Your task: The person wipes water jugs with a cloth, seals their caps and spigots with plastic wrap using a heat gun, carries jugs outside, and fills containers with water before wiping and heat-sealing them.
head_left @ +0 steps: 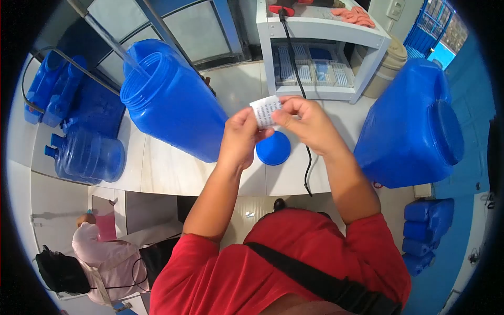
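Between my two hands is a small white printed label, its dark text too small to read. My left hand pinches its left side, and my right hand grips its right edge between thumb and fingers. Just below the label, a round blue cap lies on the pale tiled counter. Left of my hands stands a large blue water container with its wide threaded mouth uncovered and a metal pipe reaching into it. To my right is another large blue container with a cap on.
A black cable runs down from a white shelf unit across the counter. Clear blue water jugs lie at left. Stacked blue containers stand on the floor at right. Another person is at lower left.
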Demonstrator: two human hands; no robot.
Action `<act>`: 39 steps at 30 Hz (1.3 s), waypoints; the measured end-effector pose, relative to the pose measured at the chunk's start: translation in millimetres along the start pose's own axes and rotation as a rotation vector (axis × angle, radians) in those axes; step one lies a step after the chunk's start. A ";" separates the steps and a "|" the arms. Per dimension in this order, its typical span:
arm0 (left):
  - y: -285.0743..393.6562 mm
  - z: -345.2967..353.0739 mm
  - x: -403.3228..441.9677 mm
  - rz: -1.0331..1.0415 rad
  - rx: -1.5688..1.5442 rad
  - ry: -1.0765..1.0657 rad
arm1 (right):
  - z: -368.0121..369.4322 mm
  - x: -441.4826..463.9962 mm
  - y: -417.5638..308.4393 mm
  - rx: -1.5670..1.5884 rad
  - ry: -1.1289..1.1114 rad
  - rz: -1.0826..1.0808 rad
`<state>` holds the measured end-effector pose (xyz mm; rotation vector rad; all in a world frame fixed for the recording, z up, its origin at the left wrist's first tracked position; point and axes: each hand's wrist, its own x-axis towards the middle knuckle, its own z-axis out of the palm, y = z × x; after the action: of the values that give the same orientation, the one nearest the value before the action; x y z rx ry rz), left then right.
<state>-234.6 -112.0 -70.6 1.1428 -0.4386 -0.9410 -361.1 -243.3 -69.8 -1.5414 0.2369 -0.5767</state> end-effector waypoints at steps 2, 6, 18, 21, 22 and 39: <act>-0.7 -13.8 -4.7 -0.007 -0.087 -0.015 | 11.2 14.9 -6.7 -0.142 0.043 -0.026; -0.1 -37.1 -22.8 0.153 0.089 0.136 | -16.3 105.7 -79.5 -0.886 0.512 -0.524; -59.5 -86.0 -52.3 0.139 0.394 0.063 | -108.3 296.2 -67.9 -0.792 0.482 0.126; -68.5 -97.5 -49.6 0.149 0.402 0.066 | -94.8 244.5 -92.3 -0.322 0.436 -0.169; -74.1 -101.1 -47.1 0.175 0.371 0.080 | -87.7 213.3 -105.9 -0.190 0.315 -0.225; -140.3 5.2 -88.3 0.122 0.432 0.081 | -63.5 -216.3 -52.9 -0.175 -0.133 -0.065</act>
<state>-344.6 -57.9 -182.4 1.5201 -0.6580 -0.7068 -586.2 -188.9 -65.9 -1.7550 0.1387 -0.5128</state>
